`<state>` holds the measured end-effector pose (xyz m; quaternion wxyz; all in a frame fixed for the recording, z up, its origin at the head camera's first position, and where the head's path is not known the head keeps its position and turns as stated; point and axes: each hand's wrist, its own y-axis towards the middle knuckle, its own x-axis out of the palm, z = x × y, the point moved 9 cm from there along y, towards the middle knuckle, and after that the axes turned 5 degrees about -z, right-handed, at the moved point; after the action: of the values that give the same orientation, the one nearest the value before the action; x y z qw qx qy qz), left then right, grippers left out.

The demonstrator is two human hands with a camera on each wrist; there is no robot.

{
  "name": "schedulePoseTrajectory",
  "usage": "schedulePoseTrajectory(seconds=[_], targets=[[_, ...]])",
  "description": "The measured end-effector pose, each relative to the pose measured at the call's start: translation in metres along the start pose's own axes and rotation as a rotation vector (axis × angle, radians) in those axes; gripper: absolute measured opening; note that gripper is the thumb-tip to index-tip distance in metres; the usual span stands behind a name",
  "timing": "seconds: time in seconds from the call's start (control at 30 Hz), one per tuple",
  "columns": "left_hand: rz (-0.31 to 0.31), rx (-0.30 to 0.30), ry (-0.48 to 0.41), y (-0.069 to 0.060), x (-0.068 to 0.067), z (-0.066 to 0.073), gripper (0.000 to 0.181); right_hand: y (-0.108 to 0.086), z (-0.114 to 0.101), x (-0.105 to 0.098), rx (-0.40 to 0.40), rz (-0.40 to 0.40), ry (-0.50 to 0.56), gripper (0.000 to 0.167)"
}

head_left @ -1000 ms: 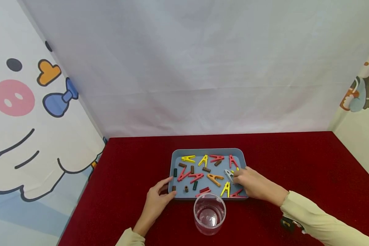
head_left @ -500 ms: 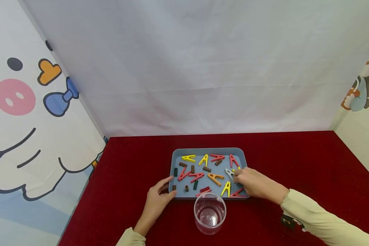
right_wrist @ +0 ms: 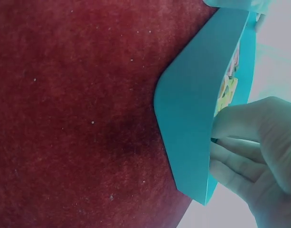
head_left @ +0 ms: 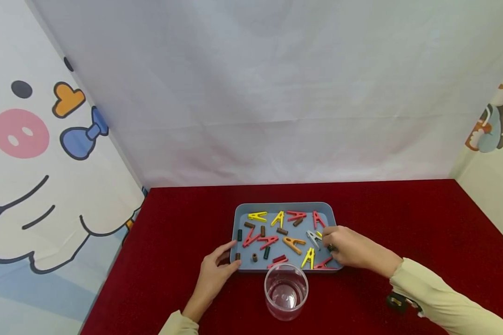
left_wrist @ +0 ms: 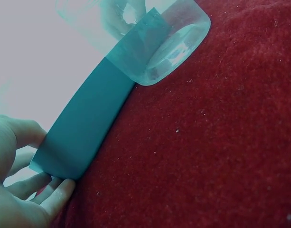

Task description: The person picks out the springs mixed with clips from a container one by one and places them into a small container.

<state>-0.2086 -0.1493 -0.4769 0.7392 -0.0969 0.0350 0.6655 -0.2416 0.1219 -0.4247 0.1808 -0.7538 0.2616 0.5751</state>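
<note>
A blue-grey tray [head_left: 285, 205] holds scattered coil springs and clips in yellow, red, orange and grey. At its left end my left hand [head_left: 211, 274] touches the wall and near corner with spread, relaxed fingers [left_wrist: 60, 197]. Over the right end, my right hand [head_left: 354, 246] pinches a small dark spring [head_left: 330, 247] between thumb and fingers, just right of the grey clip [head_left: 314, 238]. A yellow clip [head_left: 319, 234] lies partly hidden by that hand. In the right wrist view the fingers [right_wrist: 238, 156] reach over the tray's wall [right_wrist: 188, 109].
A clear cup [head_left: 286, 295] stands at the tray's near side, overlapping its front edge in the head view. Red cloth [head_left: 184, 218] covers the table. A pale curtain [head_left: 276, 93] hangs behind, with printed cartoon panels at both sides.
My right hand has shifted slightly right and changed its finger pose, so the dark spring at its fingertips now shows. The left hand has stayed at the tray.
</note>
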Motion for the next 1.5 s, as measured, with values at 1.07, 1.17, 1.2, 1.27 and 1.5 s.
schedulePoseTrajectory(seconds=[1.07, 1.17, 1.2, 1.27, 1.5], targets=[[0.017, -0.017, -0.003, 0.006, 0.0, -0.019, 0.052, -0.03, 0.009, -0.024, 0.015, 0.313, 0.188, 0.017], [0.01, -0.004, -0.008, 0.007, 0.0, -0.018, 0.052, -0.034, 0.008, -0.027, 0.015, 0.352, 0.212, 0.019], [0.011, -0.004, -0.008, 0.007, 0.0, -0.018, 0.052, -0.035, 0.008, -0.028, 0.022, 0.361, 0.222, 0.019], [0.015, -0.012, -0.009, 0.007, -0.001, -0.02, 0.052, -0.036, 0.009, -0.03, 0.042, 0.37, 0.239, 0.02], [0.028, -0.033, 0.004, 0.008, -0.002, -0.023, 0.053, -0.039, 0.004, -0.037, 0.076, 0.396, 0.26, 0.019]])
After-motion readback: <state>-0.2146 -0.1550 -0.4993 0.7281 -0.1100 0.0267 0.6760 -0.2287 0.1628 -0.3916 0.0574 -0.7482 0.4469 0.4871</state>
